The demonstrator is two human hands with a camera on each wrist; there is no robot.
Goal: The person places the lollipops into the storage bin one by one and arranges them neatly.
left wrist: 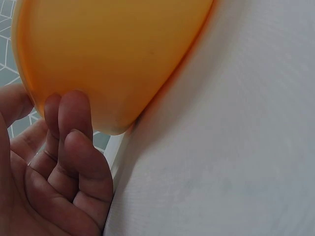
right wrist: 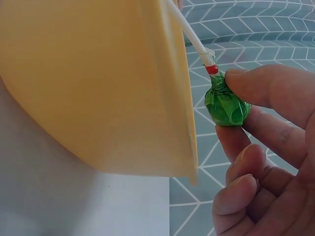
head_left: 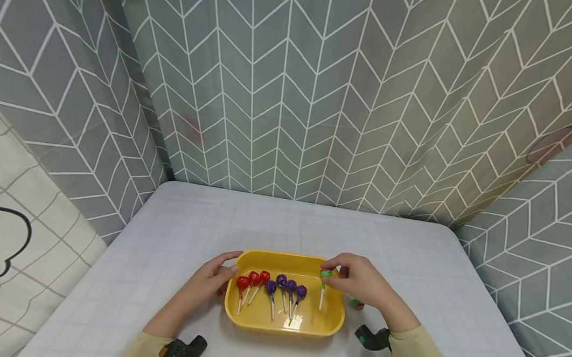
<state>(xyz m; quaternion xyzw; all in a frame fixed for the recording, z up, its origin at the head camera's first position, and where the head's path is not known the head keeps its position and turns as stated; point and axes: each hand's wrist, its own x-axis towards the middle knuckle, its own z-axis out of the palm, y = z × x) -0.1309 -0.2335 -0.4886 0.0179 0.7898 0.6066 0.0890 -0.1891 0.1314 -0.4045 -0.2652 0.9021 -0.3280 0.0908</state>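
A yellow plastic tray point(head_left: 283, 330) stands on the table, with three red lollipops point(head_left: 254, 279) on its left side and several purple lollipops point(head_left: 291, 286) in the middle. At the tray's left end, my left hand point(head_left: 212, 280) grips the rim; in the left wrist view its bent fingers point(left wrist: 76, 118) touch the outer wall. Over the tray's right part, my right hand point(head_left: 360, 279) pinches a green lollipop point(right wrist: 227, 105) by its wrapped head, thumb against fingers, the white stick pointing down into the tray. Another green-and-red lollipop point(head_left: 358, 304) lies outside the tray, partly hidden by the right hand.
The tray sits near the front of a table point(head_left: 177, 221) with a white cloth. A patterned grey curtain point(head_left: 290, 92) hangs behind and along both sides. Black wrist devices point(head_left: 185, 350) are strapped at both cuffs, close above the cloth.
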